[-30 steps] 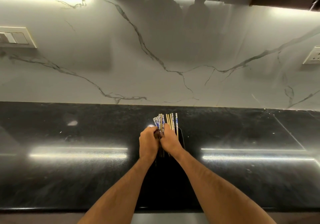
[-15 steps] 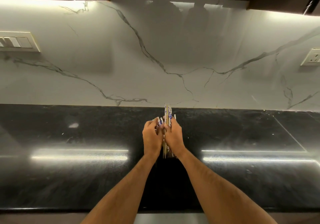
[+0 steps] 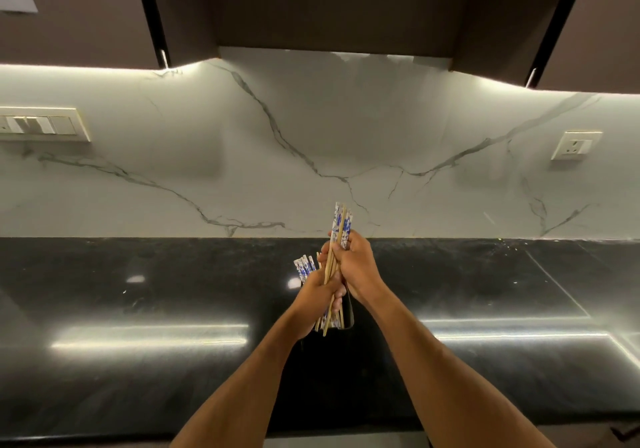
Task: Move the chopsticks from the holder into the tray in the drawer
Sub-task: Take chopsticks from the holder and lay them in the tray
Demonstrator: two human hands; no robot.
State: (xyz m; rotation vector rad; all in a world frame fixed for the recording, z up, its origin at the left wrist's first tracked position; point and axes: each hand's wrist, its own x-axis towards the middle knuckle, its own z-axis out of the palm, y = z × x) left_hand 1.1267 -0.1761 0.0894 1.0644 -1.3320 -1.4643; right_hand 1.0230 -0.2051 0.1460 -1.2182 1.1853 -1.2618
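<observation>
So that they lift together, the chopsticks (image 3: 341, 229) are clasped by the right hand (image 3: 356, 267) and, below it, the left hand (image 3: 317, 293), tips just above the holder (image 3: 348, 319).

Black countertop (image 3: 138, 361), marble backsplash (image 3: 311, 136), switch panel (image 3: 43, 124), socket (image 3: 575, 145).

We take this for a home kitchen. We see a black stone countertop (image 3: 138, 361), a veined marble backsplash (image 3: 311, 136), dark wall cabinets (image 3: 329, 4) lit beneath, and a wall socket (image 3: 575, 145)
</observation>
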